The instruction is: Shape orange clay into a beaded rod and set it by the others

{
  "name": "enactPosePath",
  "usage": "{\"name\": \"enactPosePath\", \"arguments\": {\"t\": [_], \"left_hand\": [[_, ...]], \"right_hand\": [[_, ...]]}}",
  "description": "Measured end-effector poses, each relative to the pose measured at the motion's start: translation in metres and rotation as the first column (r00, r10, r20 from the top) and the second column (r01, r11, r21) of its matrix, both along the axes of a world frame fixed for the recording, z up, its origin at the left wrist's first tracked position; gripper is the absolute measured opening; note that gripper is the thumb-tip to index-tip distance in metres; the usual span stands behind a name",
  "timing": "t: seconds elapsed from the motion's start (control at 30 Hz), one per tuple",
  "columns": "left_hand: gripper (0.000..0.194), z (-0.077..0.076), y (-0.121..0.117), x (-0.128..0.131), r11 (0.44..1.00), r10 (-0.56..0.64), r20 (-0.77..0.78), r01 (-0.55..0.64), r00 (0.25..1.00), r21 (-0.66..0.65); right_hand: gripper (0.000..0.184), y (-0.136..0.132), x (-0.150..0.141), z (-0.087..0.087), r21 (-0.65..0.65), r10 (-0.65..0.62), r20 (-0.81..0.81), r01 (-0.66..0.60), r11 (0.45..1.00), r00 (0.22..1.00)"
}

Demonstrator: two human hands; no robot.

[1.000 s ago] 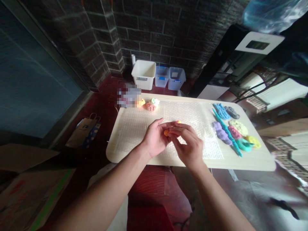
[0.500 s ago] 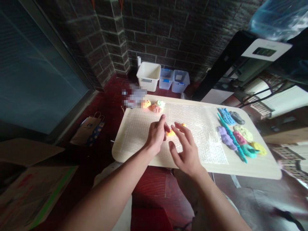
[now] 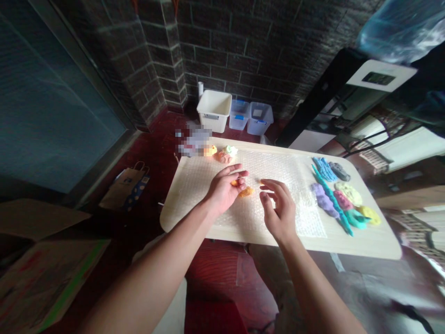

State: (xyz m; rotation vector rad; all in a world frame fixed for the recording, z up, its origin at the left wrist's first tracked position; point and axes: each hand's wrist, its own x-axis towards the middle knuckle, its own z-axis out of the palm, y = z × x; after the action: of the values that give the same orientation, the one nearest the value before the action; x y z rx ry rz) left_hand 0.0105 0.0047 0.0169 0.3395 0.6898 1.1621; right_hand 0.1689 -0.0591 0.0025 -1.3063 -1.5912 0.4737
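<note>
My left hand [image 3: 224, 190] is over the bubble wrap, palm turned inward and fingers curled around a small piece of orange clay [image 3: 235, 183]. Just below its fingertips lies an orange clay lump [image 3: 246, 191] on the wrap. To the right, my right hand [image 3: 281, 208] has bent fingers, with the thumb apart from the index finger and nothing visible between them. Another orange bit [image 3: 261, 182] shows at the right hand's fingertips, mostly hidden; it appears to lie on the wrap.
Bubble wrap [image 3: 198, 185] covers much of the pale table [image 3: 371, 243]. Purple clay [image 3: 324, 200], a long teal clay roll [image 3: 332, 199] and several other coloured lumps lie at the right. Peach clay [image 3: 225, 156] sits at the back left. Behind the table stands a white bin [image 3: 214, 111].
My hands were together around orange clay, then separated. The left hand has turned its palm inward, showing an orange piece at its fingers. The right hand has drawn back to the right.
</note>
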Motion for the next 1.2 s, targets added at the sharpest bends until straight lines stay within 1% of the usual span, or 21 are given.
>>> {"name": "enactPosePath", "arguments": {"t": [0.13,0.17,0.23,0.27,0.33,0.37,0.43,0.5,0.57,0.6,0.7,0.77,0.83,0.93,1.0,1.03,1.13,1.2], "left_hand": [[0.023,0.002,-0.002,-0.002,0.999,-0.041,-0.065,0.038,0.997,-0.036],[0.020,0.003,-0.002,-0.003,0.997,-0.057,-0.078,0.053,0.995,-0.060],[0.007,0.004,-0.003,-0.005,0.991,-0.097,-0.086,0.088,0.992,-0.101],[0.013,0.005,-0.003,-0.006,0.988,-0.114,-0.082,0.105,0.990,-0.110],[0.037,0.006,-0.003,-0.008,0.985,-0.137,-0.068,0.128,0.988,-0.112],[0.045,0.007,-0.003,-0.008,0.986,-0.132,-0.064,0.125,0.989,-0.112],[0.051,0.009,-0.004,-0.008,0.988,-0.102,-0.058,0.095,0.993,-0.122],[0.051,0.009,-0.004,-0.007,0.991,-0.060,-0.042,0.055,0.997,-0.124],[0.048,0.007,-0.004,-0.004,0.995,-0.033,-0.010,0.032,0.999,-0.095],[0.042,0.006,-0.004,-0.003,0.997,-0.025,0.008,0.025,1.000,-0.070],[0.011,0.002,-0.004,0.002,1.000,-0.026,0.032,0.027,0.999,-0.012],[0.023,0.001,-0.005,0.003,1.000,-0.029,0.017,0.029,0.999,-0.007],[0.026,0.002,-0.006,0.002,0.999,-0.035,-0.020,0.034,0.999,-0.011],[0.021,0.006,-0.008,-0.001,0.999,-0.045,-0.091,0.044,0.995,-0.011],[0.012,0.008,-0.008,-0.003,0.999,-0.047,-0.116,0.046,0.992,-0.010],[0.012,0.009,-0.009,-0.004,0.998,-0.056,-0.116,0.055,0.992,-0.010],[0.046,0.010,-0.008,-0.006,0.993,-0.117,-0.070,0.118,0.991,0.002],[0.059,0.010,-0.008,-0.008,0.991,-0.135,-0.028,0.135,0.990,0.016]], "right_hand": [[0.023,0.001,0.005,0.000,0.000,-0.021,-0.016,0.021,1.000,1.000],[0.023,0.001,0.006,-0.001,-0.001,-0.024,-0.015,0.024,1.000,1.000],[0.023,0.001,0.007,-0.001,-0.005,-0.032,-0.019,0.032,0.999,0.999],[0.023,0.000,0.007,-0.001,-0.006,-0.034,-0.023,0.034,0.999,0.999],[0.023,0.000,0.007,-0.001,-0.008,-0.037,-0.031,0.036,0.999,0.999],[0.023,0.000,0.007,-0.001,-0.009,-0.036,-0.035,0.036,0.999,0.999],[0.022,0.000,0.007,-0.001,-0.009,-0.036,-0.034,0.036,0.999,0.999],[0.022,0.000,0.006,-0.001,-0.011,-0.035,-0.030,0.035,0.999,0.999],[0.022,0.000,0.006,-0.002,-0.016,-0.032,-0.027,0.032,0.999,0.999],[0.022,0.000,0.006,-0.002,-0.020,-0.029,-0.029,0.028,0.999,0.999],[0.024,0.000,0.006,-0.003,-0.032,-0.017,-0.041,0.016,0.999,0.999],[0.025,0.000,0.005,-0.004,-0.032,-0.011,-0.044,0.010,0.999,0.999],[0.025,0.001,0.005,-0.004,-0.032,-0.005,-0.043,0.004,0.999,0.999],[0.025,0.000,0.005,-0.005,-0.035,0.002,-0.049,-0.004,0.999,0.999],[0.026,0.000,0.005,-0.005,-0.036,0.002,-0.048,-0.004,0.999,0.999],[0.026,0.000,0.005,-0.005,-0.036,0.002,-0.046,-0.003,0.999,0.999],[0.026,0.000,0.005,-0.005,-0.036,0.004,-0.049,-0.006,0.999,0.999],[0.026,0.000,0.005,-0.005,-0.039,0.010,-0.056,-0.012,0.999,0.998]]}}
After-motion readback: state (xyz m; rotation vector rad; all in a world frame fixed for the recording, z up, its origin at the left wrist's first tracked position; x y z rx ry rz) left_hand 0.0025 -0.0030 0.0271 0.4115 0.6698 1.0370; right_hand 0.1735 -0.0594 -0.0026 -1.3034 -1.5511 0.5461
